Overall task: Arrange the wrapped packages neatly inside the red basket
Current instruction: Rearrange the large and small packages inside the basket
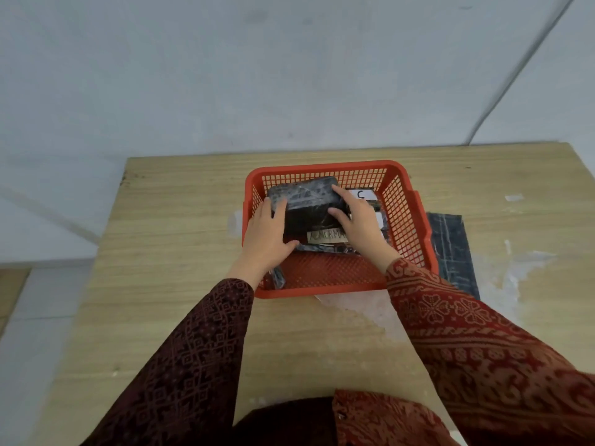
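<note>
A red mesh basket [405, 207] stands on the wooden table [180, 226]. Inside it lies a black wrapped package [309, 204] with a pale label, on top of other dark packages. My left hand [269, 235] grips its left side. My right hand [357, 217] grips its right side, fingers over the top. Behind my right hand a white label marked "C" [362, 194] shows on another package. A small dark package end [278, 278] sticks up at the basket's near-left corner.
A flat dark wrapped package [450, 249] lies on the table just right of the basket. Pale tape residue marks the table at the right. A wall runs along the table's far edge, and the table's left edge drops to the floor.
</note>
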